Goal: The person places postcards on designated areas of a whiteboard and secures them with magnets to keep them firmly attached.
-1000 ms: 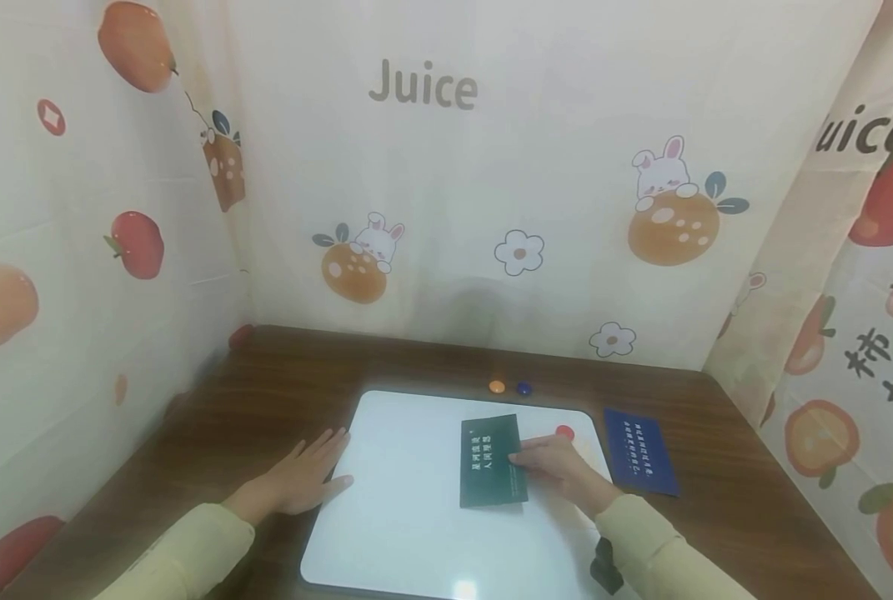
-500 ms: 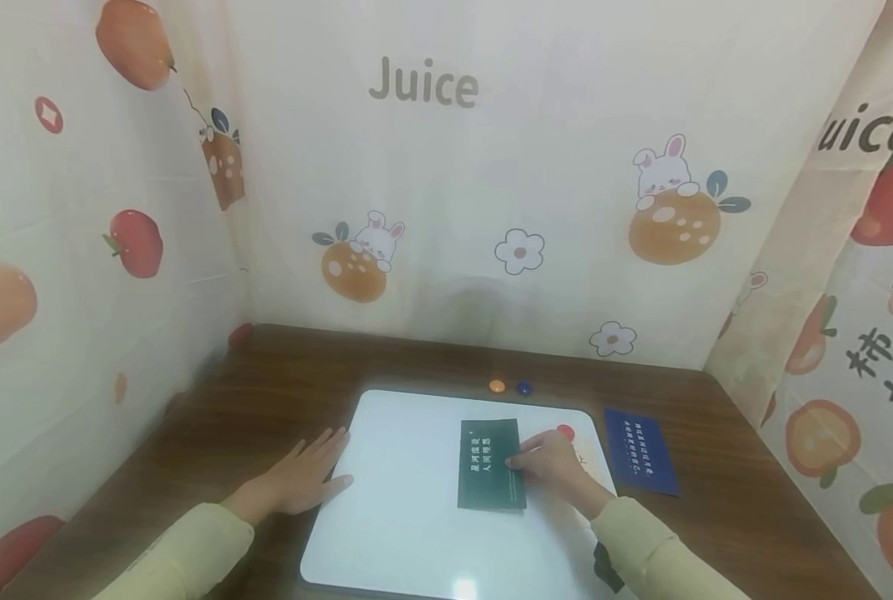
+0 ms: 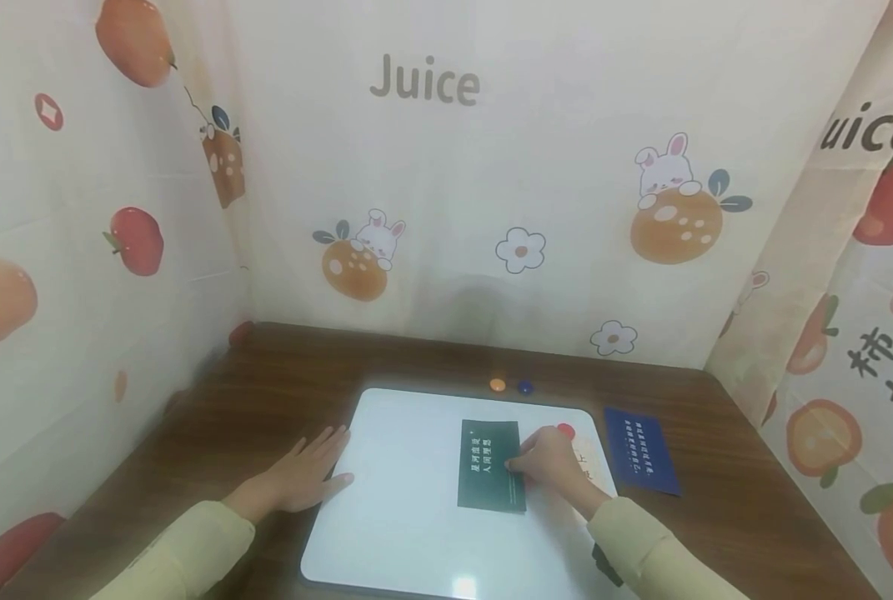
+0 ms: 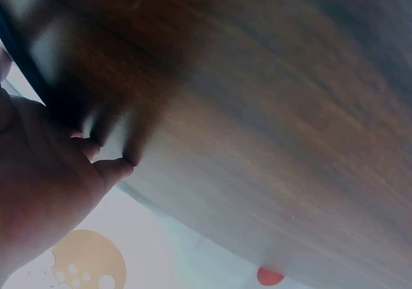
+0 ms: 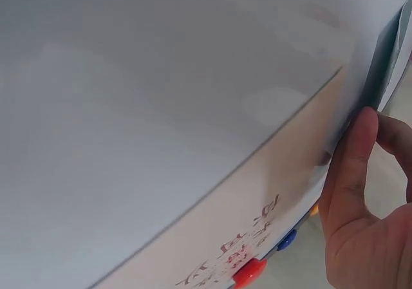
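Observation:
A white board [image 3: 401, 500] with rounded corners lies on the brown table. My left hand [image 3: 299, 477] rests flat at its left edge, fingers straight and thumb over the rim. Over the board's right half, my right hand [image 3: 554, 467] pinches the right edge of a dark green card [image 3: 485, 479] with white writing. In the right wrist view this card [image 5: 388, 60] appears nearly edge-on between thumb and fingers. A cream card [image 3: 587, 457] with reddish-brown writing lies on the board's right side, partly covered by my right hand. A round red magnet [image 3: 565, 431] sits at its top.
Beyond the board's far edge lie an orange round magnet [image 3: 497, 385] and a blue one [image 3: 525, 387]. A blue card [image 3: 644, 451] with white writing lies on the table [image 3: 746, 500] to the right. Printed cloth [image 3: 446, 183] encloses the back and both sides.
The green card has come down slightly toward me and lies flatter over the board. My right fingers have curled more at its edge, exposing more of the cream card. My left hand stays put.

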The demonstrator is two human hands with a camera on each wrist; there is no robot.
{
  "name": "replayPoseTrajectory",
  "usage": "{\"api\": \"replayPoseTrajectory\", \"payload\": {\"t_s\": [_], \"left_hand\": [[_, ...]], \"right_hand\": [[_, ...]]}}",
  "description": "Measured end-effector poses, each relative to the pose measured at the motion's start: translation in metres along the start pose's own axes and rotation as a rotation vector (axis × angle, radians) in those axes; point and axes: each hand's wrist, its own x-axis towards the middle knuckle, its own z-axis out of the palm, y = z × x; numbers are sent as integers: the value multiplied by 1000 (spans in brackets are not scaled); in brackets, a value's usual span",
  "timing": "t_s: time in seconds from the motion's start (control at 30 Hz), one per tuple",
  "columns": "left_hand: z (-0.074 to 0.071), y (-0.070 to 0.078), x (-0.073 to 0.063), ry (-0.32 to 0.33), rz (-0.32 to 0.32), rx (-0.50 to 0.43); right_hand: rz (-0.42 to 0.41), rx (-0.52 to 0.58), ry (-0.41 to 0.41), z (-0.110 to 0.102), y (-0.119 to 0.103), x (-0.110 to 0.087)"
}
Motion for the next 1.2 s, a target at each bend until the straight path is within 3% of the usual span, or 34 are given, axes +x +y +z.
{"api": "replayPoseTrajectory", "payload": {"t_s": [0.8, 1.03, 1.2], "left_hand": [[1, 0, -1, -5, -1, 2], [0, 2, -3, 3, 4, 2], [-3, 2, -3, 0, 4, 2]], "right_hand": [[-15, -54, 11, -4, -5, -2], [-105, -101, 25, -20, 3, 14], [-115, -82, 35, -30, 10, 32]]}}
